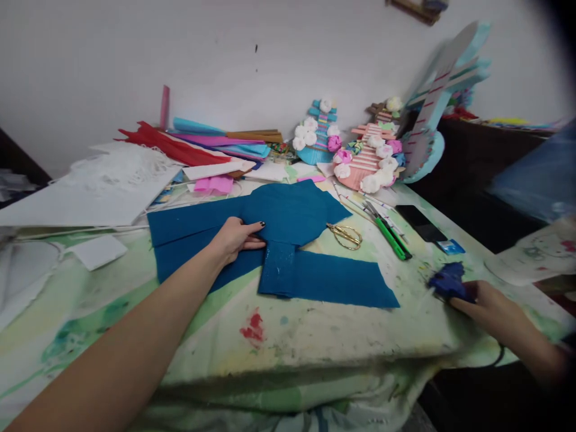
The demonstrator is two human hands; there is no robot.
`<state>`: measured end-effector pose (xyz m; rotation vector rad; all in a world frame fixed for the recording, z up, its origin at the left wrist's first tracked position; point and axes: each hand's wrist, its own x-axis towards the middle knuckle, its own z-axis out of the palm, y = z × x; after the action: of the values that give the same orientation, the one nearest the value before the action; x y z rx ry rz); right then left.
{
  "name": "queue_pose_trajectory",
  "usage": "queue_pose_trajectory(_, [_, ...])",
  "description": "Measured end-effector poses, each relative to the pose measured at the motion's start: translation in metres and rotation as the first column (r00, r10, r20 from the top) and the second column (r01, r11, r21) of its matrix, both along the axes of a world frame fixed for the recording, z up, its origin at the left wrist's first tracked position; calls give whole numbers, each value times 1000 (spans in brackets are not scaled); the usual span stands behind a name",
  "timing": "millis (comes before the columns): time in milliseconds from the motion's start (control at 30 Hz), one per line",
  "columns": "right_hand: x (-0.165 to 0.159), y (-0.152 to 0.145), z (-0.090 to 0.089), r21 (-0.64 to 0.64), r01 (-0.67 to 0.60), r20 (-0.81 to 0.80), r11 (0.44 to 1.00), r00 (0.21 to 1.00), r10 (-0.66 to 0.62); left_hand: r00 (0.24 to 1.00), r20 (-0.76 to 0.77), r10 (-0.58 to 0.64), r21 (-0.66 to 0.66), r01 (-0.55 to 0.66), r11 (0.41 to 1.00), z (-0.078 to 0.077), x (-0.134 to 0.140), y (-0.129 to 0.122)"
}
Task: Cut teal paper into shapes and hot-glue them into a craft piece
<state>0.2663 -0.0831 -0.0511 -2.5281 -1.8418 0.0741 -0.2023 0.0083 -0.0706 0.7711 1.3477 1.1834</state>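
My left hand (237, 239) is closed on the left edge of a blue paper-covered piece (285, 210), with a round body and a short rectangular strip (278, 270) pointing toward me. Pale specks dot the strip. More blue crepe paper (339, 279) spreads out flat under and around the piece. Off to the right, my right hand (492, 306) is wrapped round a dark blue glue gun (447, 281), its light tip pointing left; both are somewhat blurred. Gold-handled scissors (347, 236) lie against the blue paper's right side, their blades hidden.
A green utility knife (390, 235), several pens and a black phone (420, 223) lie to the right. Decorated guitar shapes (369, 159) stand at the back. Folded coloured papers (180, 147) and a white board (90, 204) occupy the back left. A paint-stained cloth (333, 333) covers the table.
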Motion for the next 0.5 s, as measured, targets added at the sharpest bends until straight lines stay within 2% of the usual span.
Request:
queue_pose_trajectory(67, [5, -3, -4, 13, -29, 60, 999, 998, 29, 1000, -7, 1, -5, -1, 1000, 0, 3, 0])
queue_pose_trajectory(167, [-14, -12, -3, 202, -50, 220, 978, 975, 5, 1000, -12, 12, -8, -12, 1000, -1, 6, 1])
queue_pose_trajectory(200, [-27, -14, -1, 262, -129, 210, 956, 975, 74, 1000, -14, 15, -10, -15, 1000, -1, 7, 2])
queue_pose_trajectory(233, [-41, -14, 1, 268, -201, 121, 942, 977, 174, 1000, -16, 17, -11, -17, 1000, -1, 8, 2])
queue_pose_trajectory(300, [-69, -10, 5, 146, -195, -156, 970, 964, 217, 1000, -22, 13, -11, -13, 1000, -1, 8, 2])
queue_pose_trajectory(333, [-82, -6, 6, 50, -212, -236, 976, 947, 218, 1000, -25, 8, -9, -8, 1000, -1, 8, 2])
queue_pose_trajectory(400, [-102, 7, 4, -33, -202, -206, 979, 960, 191, 1000, -28, -6, -5, 6, 1000, -1, 8, 1])
queue_pose_trajectory(500, [-118, 27, -3, -33, -168, -61, 985, 984, 166, 999, -28, -28, 1, 29, 1000, -2, 7, 1])
